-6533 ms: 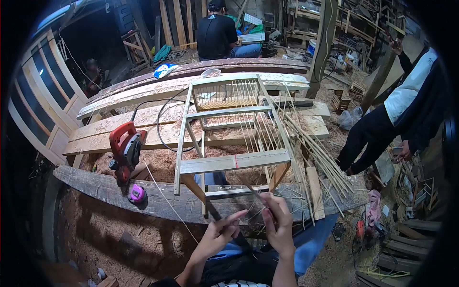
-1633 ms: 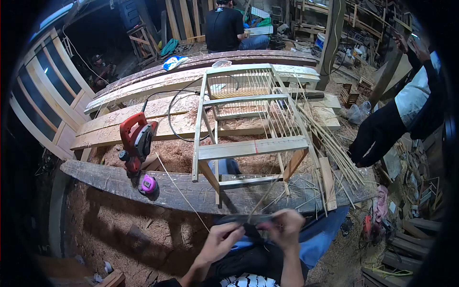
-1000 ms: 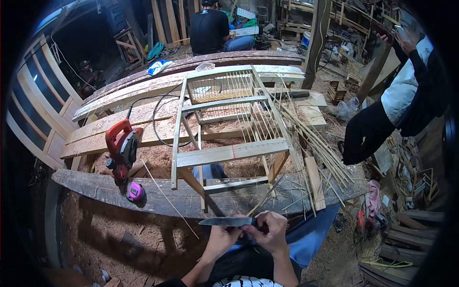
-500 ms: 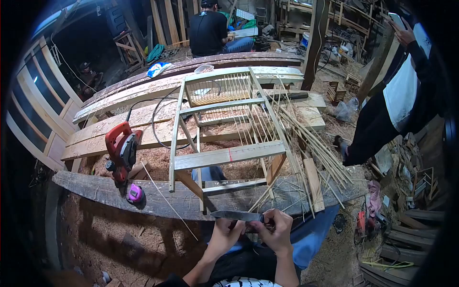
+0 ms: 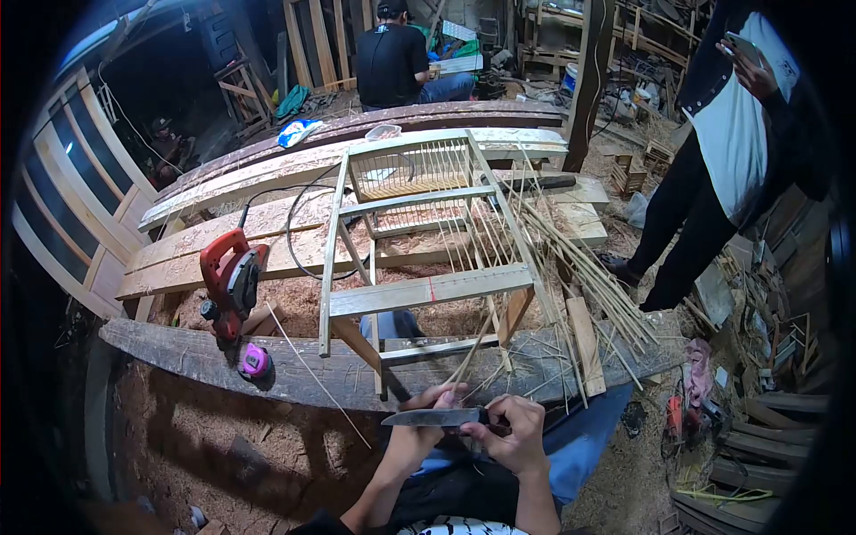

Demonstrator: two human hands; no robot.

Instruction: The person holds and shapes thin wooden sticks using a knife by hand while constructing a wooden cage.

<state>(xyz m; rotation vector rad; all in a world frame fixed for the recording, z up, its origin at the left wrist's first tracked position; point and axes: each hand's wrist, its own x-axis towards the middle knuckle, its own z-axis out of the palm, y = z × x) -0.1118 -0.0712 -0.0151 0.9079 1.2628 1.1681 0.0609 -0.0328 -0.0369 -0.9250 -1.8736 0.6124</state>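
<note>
In the lower middle of the head view, my right hand [image 5: 515,432] is closed round the handle of a knife. Its broad grey blade [image 5: 432,417] points left, lying across the front of my left hand [image 5: 415,444]. My left fingers are closed on a thin bamboo strip [image 5: 465,364] that slants up and right from them; its lower end is hidden behind the blade and hands. Just beyond stands a wooden frame [image 5: 428,292] with rows of thin rods, resting on a worn plank [image 5: 303,370].
On the plank's left are a red power planer [image 5: 230,283] and a pink tape measure [image 5: 256,361]. Loose bamboo strips [image 5: 588,267] lie to the right. One person [image 5: 390,58] sits at the back; another [image 5: 713,169] stands at right holding a phone [image 5: 747,49]. Shavings cover the floor.
The knife blade has dropped slightly and levelled in front of my left hand. The bamboo strip now shows above my left fingers. The standing person has moved further into view, phone lower.
</note>
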